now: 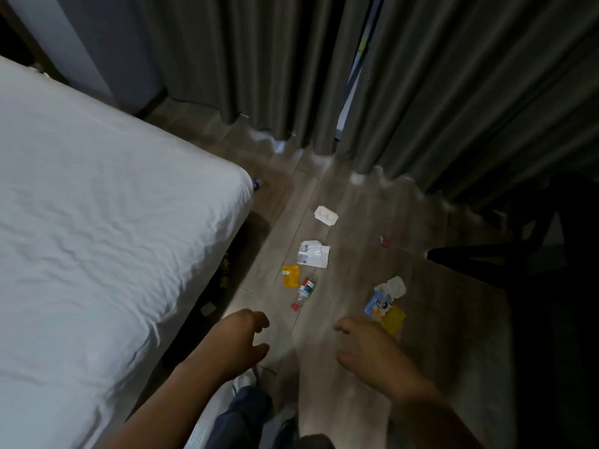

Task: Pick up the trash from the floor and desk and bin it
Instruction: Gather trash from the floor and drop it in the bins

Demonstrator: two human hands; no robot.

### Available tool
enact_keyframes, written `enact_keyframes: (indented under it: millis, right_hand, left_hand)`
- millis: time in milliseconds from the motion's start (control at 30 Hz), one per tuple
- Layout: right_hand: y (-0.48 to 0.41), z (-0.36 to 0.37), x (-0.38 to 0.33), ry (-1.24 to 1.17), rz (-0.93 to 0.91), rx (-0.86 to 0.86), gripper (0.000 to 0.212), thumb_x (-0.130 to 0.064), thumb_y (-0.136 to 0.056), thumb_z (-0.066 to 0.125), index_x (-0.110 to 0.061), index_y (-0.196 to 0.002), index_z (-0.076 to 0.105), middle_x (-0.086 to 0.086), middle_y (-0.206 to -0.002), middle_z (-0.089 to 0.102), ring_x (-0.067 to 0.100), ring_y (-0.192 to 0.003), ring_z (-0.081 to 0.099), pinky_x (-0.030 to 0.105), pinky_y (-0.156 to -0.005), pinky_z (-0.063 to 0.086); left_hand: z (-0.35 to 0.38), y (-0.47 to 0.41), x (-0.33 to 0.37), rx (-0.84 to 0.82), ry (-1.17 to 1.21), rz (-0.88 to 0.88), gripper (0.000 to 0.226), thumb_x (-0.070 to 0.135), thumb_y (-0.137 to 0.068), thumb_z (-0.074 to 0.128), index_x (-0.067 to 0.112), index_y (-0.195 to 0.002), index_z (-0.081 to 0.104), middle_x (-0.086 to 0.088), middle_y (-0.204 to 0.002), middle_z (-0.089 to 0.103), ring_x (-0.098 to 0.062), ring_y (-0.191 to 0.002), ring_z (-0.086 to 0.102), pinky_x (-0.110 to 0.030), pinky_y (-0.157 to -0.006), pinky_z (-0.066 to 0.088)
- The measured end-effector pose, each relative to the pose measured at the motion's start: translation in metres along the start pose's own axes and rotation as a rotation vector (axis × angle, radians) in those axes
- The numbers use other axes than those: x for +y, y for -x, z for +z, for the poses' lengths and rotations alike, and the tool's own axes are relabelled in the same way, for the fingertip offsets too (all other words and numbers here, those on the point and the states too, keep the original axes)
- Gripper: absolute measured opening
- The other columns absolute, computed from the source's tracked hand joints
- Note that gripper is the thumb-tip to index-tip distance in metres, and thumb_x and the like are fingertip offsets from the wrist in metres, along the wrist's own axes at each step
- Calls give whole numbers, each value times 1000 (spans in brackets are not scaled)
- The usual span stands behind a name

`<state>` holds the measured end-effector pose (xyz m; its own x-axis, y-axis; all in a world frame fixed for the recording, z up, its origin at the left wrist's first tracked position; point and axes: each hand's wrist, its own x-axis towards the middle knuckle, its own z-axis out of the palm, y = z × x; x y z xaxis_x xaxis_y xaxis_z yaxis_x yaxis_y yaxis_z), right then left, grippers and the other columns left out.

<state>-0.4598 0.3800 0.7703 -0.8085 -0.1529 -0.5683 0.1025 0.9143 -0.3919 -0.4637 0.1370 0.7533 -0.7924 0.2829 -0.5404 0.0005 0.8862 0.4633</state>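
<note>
Grey wood-look floor (340, 384) fills the middle of the head view, shut in by a bed with a white sheet (97, 238) on the left and long grey curtains (453, 92) across the top. A dark chair (518, 254) stands in shadow at the right edge.

Trash lies scattered on the floor around the centre of the frame. Farthest up is a flat white packet (326, 216), and below it a crumpled clear-and-white wrapper (313, 253). Just below that, a yellow sachet (290, 276) lies beside a small bottle with a red cap (303, 291), which is on its side. To the right of centre a white tissue (396, 285), a blue cartoon packet (377, 304) and a second yellow packet (393, 318) sit in a cluster, touching or overlapping. A tiny pink scrap (384, 241) lies apart, above that cluster.

Both arms reach in from the bottom edge. The left hand (241, 338) hangs below the bottle, fingers loosely curled, holding nothing. The right hand (366, 348) is just below the second yellow packet, fingers relaxed and bent, also empty. Both are somewhat blurred. Dark blue trousers (240, 416) show between the forearms at the bottom.
</note>
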Motion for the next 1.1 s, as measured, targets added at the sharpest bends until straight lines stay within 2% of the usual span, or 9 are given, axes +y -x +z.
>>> enact_keyframes:
  millis: [133, 233, 267, 300, 367, 467, 733, 867, 1100]
  right_hand:
    - [-53, -3, 9, 24, 9, -28, 49, -22, -88, 62, -24, -135, 48, -4, -133, 53, 13, -121, 51, 26, -101, 44]
    - [-90, -1, 22, 71, -202, 115, 35, -12, -80, 69, -2, -114, 66, 10, -108, 68, 21, -94, 67, 29, -82, 56]
    - [-104, 2, 29, 81, -204, 119, 30, -10, -77, 71, 1, -106, 69, 12, -103, 69, 22, -89, 68, 28, -78, 57]
    - [-119, 5, 34, 101, -198, 114, 29, -11, -77, 74, 0, -104, 70, 10, -104, 69, 20, -90, 68, 24, -79, 55]
    - [-152, 17, 49, 131, -197, 104, 38, -20, -82, 73, -8, -118, 64, 4, -121, 64, 12, -106, 63, 17, -87, 49]
    - [-205, 42, 79, 62, -100, -2, 50, -28, -87, 66, -19, -134, 50, -1, -137, 52, 11, -124, 50, 18, -98, 40]
    - [-333, 139, 160, 116, -49, -102, 52, -35, -89, 62, -28, -136, 41, -6, -142, 44, 10, -128, 42, 22, -101, 36]
    - [-395, 192, 195, 113, -69, -114, 54, -36, -89, 62, -28, -138, 40, -5, -143, 43, 10, -129, 41, 24, -104, 34]
    - [-503, 280, 231, 193, -240, -80, 48, -27, -88, 64, -25, -133, 50, -2, -135, 50, 14, -121, 48, 18, -93, 33]
  left_hand:
    - [0, -61, -15, -25, -16, -5, 43, 36, -88, 59, 27, -129, 49, 6, -122, 55, -8, -107, 54, -21, -92, 46]
    - [8, -104, -23, -39, -13, -20, 43, 36, -89, 59, 26, -129, 49, 4, -122, 55, -9, -107, 54, -21, -91, 46]
    - [13, -118, -26, -42, -13, -31, 43, 36, -89, 59, 26, -129, 49, 4, -121, 55, -10, -107, 55, -22, -91, 47]
    - [19, -132, -30, -44, -13, -41, 43, 35, -89, 59, 25, -129, 49, 4, -121, 55, -10, -107, 55, -23, -91, 47]
    - [35, -161, -37, -46, -10, -59, 43, 34, -89, 58, 25, -130, 49, 4, -121, 54, -10, -107, 54, -23, -91, 47]
    - [69, -203, -49, -53, 15, -91, 43, 33, -89, 59, 25, -130, 49, 4, -122, 55, -10, -108, 54, -21, -91, 46]
    - [182, -316, -105, -55, 35, -125, 44, 33, -89, 60, 26, -131, 48, 6, -122, 54, -7, -103, 54, -16, -86, 45]
    - [233, -380, -149, -17, -11, -112, 45, 35, -88, 60, 26, -131, 48, 6, -124, 55, -8, -107, 54, -22, -91, 47]
    - [312, -474, -238, 80, -51, -60, 39, 37, -87, 61, 29, -124, 54, 10, -117, 59, -6, -100, 56, -18, -80, 45]
